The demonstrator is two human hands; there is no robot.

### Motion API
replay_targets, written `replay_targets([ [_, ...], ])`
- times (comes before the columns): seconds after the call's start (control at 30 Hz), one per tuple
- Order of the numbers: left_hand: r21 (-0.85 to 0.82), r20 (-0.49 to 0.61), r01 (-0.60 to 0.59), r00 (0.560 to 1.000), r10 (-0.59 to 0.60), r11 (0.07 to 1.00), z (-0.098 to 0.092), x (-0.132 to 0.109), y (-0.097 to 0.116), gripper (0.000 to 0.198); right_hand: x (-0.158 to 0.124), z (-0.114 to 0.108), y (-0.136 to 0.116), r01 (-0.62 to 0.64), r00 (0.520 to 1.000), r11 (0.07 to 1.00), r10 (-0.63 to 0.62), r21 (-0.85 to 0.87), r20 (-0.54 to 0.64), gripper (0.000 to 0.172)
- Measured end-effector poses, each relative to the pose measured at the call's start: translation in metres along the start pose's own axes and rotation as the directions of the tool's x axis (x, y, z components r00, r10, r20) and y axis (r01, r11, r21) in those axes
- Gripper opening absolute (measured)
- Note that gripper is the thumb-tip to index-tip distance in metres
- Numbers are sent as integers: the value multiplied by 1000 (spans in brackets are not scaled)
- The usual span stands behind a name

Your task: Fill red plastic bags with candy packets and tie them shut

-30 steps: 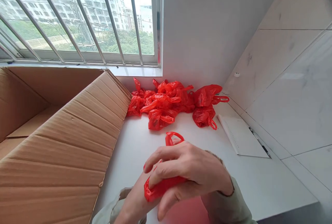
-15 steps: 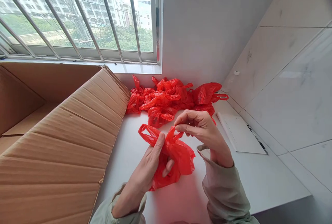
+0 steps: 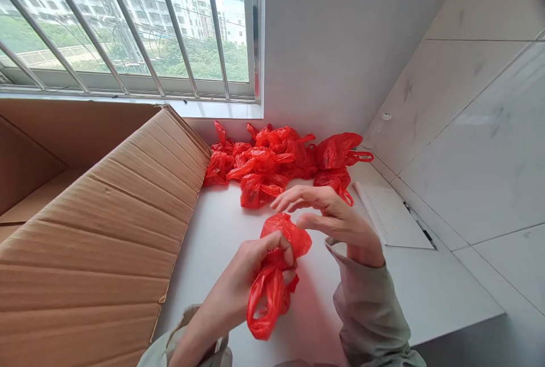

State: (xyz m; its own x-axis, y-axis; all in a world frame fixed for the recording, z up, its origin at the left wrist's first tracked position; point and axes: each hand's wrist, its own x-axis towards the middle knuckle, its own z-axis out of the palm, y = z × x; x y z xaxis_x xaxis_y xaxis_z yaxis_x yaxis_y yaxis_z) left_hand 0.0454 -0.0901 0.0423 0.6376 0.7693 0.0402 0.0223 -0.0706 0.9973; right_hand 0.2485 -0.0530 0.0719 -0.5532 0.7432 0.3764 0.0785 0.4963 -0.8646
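Observation:
My left hand [image 3: 255, 276] is closed around a thin red plastic bag [image 3: 267, 307] above the white table. A loop of the bag hangs below the fist and a crumpled bulge sticks out above it. Just up and to the right, my right hand [image 3: 327, 216] hovers with its fingers apart and nothing between them. Behind both hands, a pile of red plastic bags [image 3: 264, 160] lies against the wall. What the bags contain, if anything, cannot be made out.
On the left stands a large open cardboard box [image 3: 114, 214], its side slanting toward the table [image 3: 213, 225]. A white notebook [image 3: 395, 214] and a black pen [image 3: 419, 225] lie at the right by the tiled wall. A barred window [image 3: 140, 32] is behind the box.
My right hand has let go of the bag's handle and its fingers have spread. My left hand has turned over and gathered the bag in its fist, so a loop now hangs downward.

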Motion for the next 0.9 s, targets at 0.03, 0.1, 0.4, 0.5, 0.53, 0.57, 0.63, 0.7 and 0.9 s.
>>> replay_targets([
  [0.03, 130, 19, -36, 999, 34, 991, 1, -2, 2, 12, 5, 2, 4, -15, 996, 1000, 13, 22, 85, 24],
  [0.1, 358, 28, -113, 993, 110, 927, 2, -5, 5, 18, 13, 7, 10, -48, 965, 998, 38, 34, 260, 32],
  [0.4, 780, -434, -70, 654, 619, 621, 1, -2, -9, 20, 17, 15, 23, -177, 939, 984, 176, -26, 295, 37],
  [0.5, 774, -484, -43, 602, 634, 632, 4, 3, -21, 22, 21, 19, 25, -134, 945, 989, 148, -65, 291, 36],
  [0.53, 782, -480, -40, 599, 641, 622, 3, 4, -24, 22, 22, 21, 25, -115, 951, 989, 135, -90, 278, 33],
  [0.57, 794, -467, -42, 595, 654, 606, 2, 4, -25, 22, 23, 22, 25, -98, 960, 988, 125, -115, 252, 31],
  [0.63, 816, -430, -59, 603, 672, 575, -2, 4, -26, 23, 24, 25, 25, -80, 987, 979, 104, -185, 124, 30],
  [0.7, 822, -379, -98, 641, 667, 561, -7, 4, -25, 24, 25, 28, 26, -82, 995, 950, 64, -301, -71, 28],
  [0.9, 776, -236, -219, 769, 594, 591, -13, 2, -29, 26, 24, 27, 27, -27, 976, 907, -67, -421, -207, 23],
])
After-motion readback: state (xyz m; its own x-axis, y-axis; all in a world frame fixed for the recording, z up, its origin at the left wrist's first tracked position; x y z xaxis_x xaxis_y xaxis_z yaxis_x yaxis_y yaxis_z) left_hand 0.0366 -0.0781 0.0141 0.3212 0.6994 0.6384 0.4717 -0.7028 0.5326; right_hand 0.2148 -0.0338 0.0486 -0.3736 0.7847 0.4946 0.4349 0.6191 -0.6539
